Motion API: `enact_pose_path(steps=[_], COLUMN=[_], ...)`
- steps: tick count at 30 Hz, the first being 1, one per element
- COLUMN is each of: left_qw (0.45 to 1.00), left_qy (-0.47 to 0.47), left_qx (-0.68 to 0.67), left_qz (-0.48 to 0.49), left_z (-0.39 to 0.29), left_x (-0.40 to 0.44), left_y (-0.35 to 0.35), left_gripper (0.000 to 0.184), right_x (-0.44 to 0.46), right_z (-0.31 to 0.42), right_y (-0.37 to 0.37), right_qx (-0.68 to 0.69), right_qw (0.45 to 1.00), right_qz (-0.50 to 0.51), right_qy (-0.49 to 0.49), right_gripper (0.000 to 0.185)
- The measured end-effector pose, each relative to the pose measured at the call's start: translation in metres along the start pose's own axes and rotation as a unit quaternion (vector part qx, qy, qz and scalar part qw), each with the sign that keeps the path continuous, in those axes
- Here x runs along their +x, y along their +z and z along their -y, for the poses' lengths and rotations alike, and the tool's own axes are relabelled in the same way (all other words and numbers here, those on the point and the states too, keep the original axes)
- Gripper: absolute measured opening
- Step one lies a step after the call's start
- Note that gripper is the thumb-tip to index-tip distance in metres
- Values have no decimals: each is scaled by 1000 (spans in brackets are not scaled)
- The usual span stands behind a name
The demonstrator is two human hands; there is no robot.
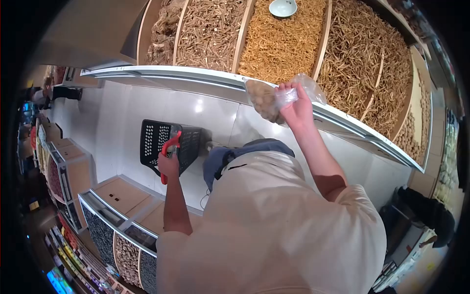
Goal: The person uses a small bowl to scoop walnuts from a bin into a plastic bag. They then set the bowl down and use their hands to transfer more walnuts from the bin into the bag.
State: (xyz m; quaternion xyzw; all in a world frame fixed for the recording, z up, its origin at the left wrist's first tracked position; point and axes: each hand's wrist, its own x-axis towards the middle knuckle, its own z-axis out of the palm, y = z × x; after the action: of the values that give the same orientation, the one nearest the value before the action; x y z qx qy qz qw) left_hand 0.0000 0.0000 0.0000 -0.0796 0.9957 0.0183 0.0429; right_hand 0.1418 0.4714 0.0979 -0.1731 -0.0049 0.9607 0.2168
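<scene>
My left hand (168, 164) is wrapped round the red handle (172, 142) of a black shopping basket (188, 144), whose side has rows of holes. On the right, my right hand (295, 104) grips the gathered neck of a clear plastic bag (264, 100) filled with round brown items. The bag hangs at the front edge of the display bins, beside the bin of orange-yellow dried strips (279, 46). Its loose plastic top spreads out to the right of my fingers.
A white scoop (283, 8) lies on the orange-yellow strips. Bins of brown sticks (211, 34) and dried brown pieces (357, 54) stand alongside. Another counter (122, 196) is at lower left. A person in dark clothing (431, 213) is at the right, another person (46, 93) far left.
</scene>
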Motion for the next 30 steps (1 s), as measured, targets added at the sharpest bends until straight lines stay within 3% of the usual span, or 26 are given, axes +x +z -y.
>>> enact_pose_path(steps=[2, 10, 16, 19, 21, 30], left_qw=[1000, 998, 988, 984, 981, 968], left_qy=[-2, 10, 56, 77, 84, 147], left_qx=[-7, -17, -65, -70, -84, -116], left_qz=[-17, 63, 131, 141, 154, 166], left_z=[1, 5, 0, -1, 0, 1], left_x=[-11, -16, -33, -40, -46, -96], left_y=[-15, 9, -9, -8, -7, 3], left_gripper=[43, 40, 39, 39, 40, 42], right_x=[-12, -35, -68, -88, -100, -145], right_z=[-4, 9, 12, 9, 2, 7], right_y=[10, 15, 36, 51, 61, 51], right_qx=[-3, 4, 14, 0, -19, -41], right_qw=[999, 998, 995, 996, 996, 993], right_qz=[-49, -23, 93, 80, -14, -45], right_qy=[-20, -53, -16, -34, -85, -99], right_gripper=[30, 28, 26, 25, 25, 28])
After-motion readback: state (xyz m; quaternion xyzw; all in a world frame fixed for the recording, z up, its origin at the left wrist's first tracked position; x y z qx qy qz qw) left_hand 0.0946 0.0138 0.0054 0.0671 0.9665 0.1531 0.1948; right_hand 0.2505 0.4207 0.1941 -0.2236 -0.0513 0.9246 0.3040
